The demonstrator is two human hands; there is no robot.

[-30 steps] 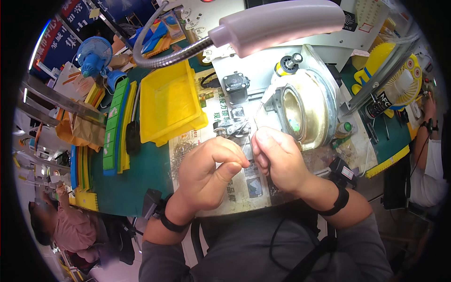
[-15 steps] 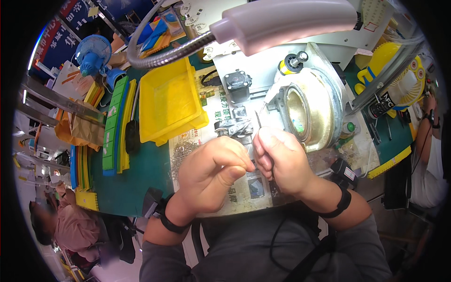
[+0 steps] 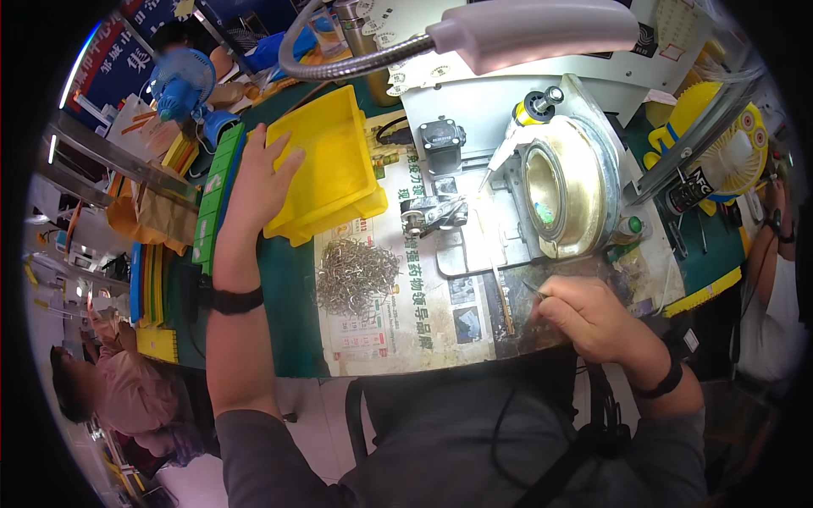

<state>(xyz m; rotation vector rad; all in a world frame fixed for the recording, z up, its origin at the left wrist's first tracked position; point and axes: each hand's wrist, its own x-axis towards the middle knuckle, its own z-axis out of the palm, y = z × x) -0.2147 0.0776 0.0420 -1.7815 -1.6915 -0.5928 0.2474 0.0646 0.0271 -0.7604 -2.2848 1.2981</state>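
My left hand [image 3: 264,173] is over the left side of a yellow plastic tray [image 3: 326,161], palm down with fingers spread; nothing shows in it. At the front right of the bench, my right hand [image 3: 589,317] is closed around a thin pointed metal tool [image 3: 533,288], whose exact kind I cannot make out. Left of that hand lies a narrow stick [image 3: 502,300]. A tangled heap of small bent metal pieces [image 3: 356,275] rests on printed paper. Behind it, a small metal fixture [image 3: 432,216] sits below the tip of a white pen-shaped tool [image 3: 501,157].
A gold-coloured ring-shaped drum [image 3: 584,190] stands right of the fixture, a black motor block [image 3: 443,144] behind it. A lamp [image 3: 533,34] overhangs the bench. Green and blue trays [image 3: 218,199] and a blue fan [image 3: 182,85] are left; a yellow fan [image 3: 732,148] is right. Other people sit on both sides.
My hands have separated. The left moved from the middle to the far left, over the yellow tray; the right moved right and nearer with its tool. The metal heap is now uncovered.
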